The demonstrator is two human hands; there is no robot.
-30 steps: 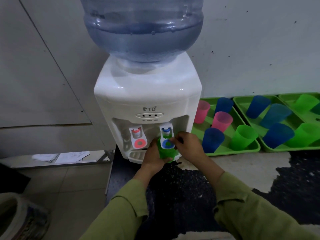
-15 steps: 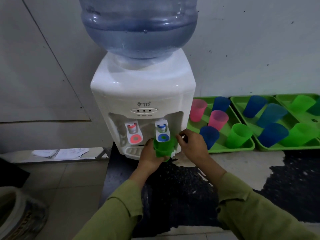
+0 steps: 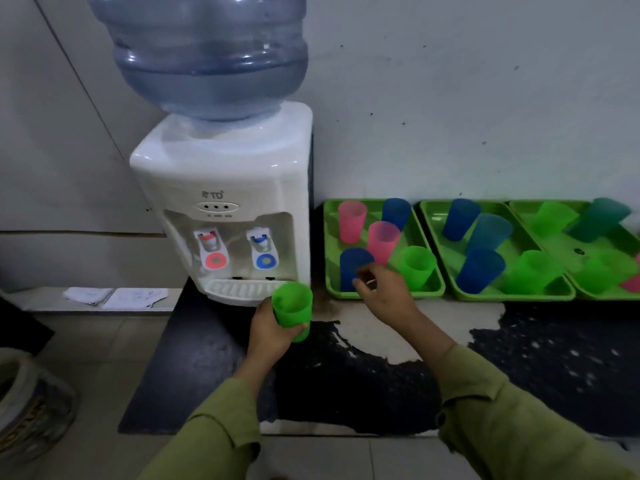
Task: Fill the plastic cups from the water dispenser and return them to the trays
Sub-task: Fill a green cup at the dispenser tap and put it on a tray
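I see the left hand (image 3: 268, 336) gripping the green cup (image 3: 292, 306), mouth up, just in front of the dispenser (image 3: 221, 181) and lower right of its blue tap (image 3: 263, 251). I cannot tell whether there is water in the cup. The right hand (image 3: 384, 292) hovers over the near rim of the tray (image 3: 330, 237) next to the dispenser, fingers loosely curled and holding nothing, just beside a blue cup (image 3: 351, 265). The tray sits on the counter (image 3: 519, 358).

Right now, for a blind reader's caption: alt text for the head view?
A left hand holds a green cup before a white water dispenser; the right hand hovers at a blue cup in the leftmost green tray.
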